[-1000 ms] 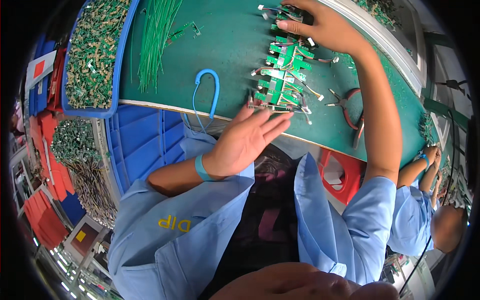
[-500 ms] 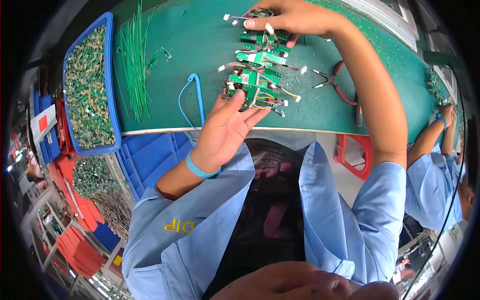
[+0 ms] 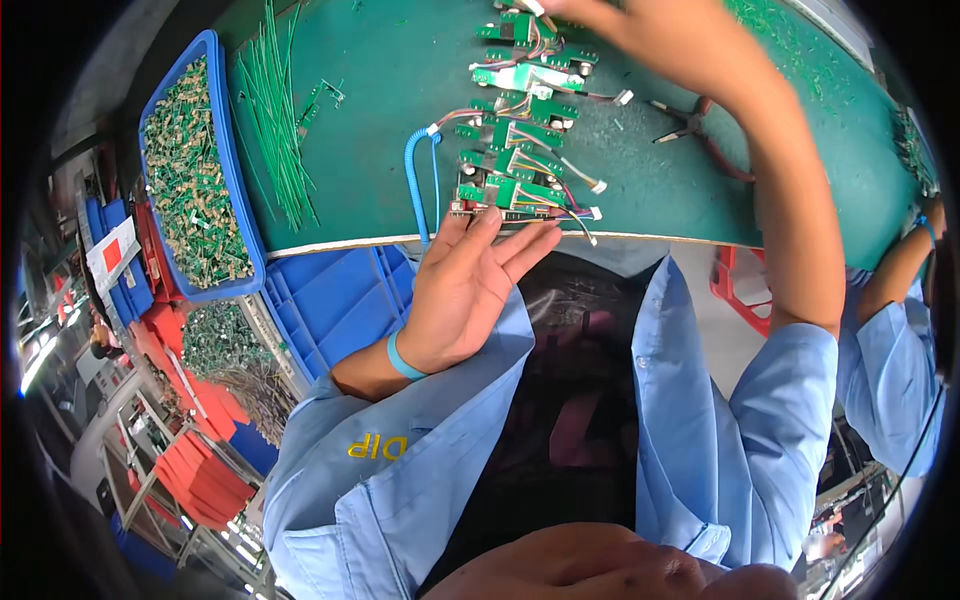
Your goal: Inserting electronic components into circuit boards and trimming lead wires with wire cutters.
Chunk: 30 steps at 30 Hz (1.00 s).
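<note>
Circuit boards (image 3: 545, 131), flat, shiny, seemingly touch left hand (image 3: 462, 290).

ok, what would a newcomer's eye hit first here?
The row of wired green circuit boards, upper middle: left hand at its near end, right hand blurred at the top edge. Then the blue bin full of small parts on the left, beside thin green strips. Red-handled pliers lie right of the boards.
</note>
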Each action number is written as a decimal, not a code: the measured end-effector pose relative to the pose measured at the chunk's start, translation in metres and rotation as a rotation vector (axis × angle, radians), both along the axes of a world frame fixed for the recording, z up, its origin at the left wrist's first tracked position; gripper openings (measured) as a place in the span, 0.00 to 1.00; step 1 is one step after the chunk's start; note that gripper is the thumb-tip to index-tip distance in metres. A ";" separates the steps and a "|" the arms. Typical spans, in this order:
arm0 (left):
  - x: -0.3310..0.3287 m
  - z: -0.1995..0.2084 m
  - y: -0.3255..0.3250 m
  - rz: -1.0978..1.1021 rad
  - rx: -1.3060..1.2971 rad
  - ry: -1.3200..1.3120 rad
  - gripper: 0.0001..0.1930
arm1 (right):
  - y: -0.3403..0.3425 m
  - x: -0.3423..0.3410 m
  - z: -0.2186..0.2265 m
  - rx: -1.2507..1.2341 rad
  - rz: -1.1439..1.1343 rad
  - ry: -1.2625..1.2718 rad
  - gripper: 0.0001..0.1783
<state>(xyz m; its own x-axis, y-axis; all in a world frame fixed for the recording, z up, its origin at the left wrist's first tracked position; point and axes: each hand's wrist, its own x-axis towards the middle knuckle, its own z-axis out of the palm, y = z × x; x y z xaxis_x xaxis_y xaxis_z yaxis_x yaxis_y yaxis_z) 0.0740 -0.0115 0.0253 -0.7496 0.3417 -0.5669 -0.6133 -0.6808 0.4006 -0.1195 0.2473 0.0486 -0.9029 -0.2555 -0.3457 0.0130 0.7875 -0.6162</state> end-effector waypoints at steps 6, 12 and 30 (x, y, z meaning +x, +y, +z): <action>0.008 0.003 -0.007 -0.042 -0.070 0.085 0.10 | 0.125 0.136 -0.005 0.564 -0.341 0.467 0.42; 0.006 -0.002 -0.015 -0.084 -0.044 0.088 0.12 | 0.155 0.214 -0.043 0.568 -0.352 0.404 0.47; 0.013 -0.013 -0.011 -0.199 -0.348 0.175 0.15 | 0.104 0.218 -0.041 0.235 -0.707 0.310 0.32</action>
<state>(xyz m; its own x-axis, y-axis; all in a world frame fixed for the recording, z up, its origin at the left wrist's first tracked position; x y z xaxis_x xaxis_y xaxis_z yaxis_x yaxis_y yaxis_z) 0.0873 -0.0224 0.0126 -0.7832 0.3007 -0.5443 -0.6217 -0.3621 0.6945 0.0982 0.3512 0.0075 -0.8876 0.4599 -0.0270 0.4121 0.7663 -0.4929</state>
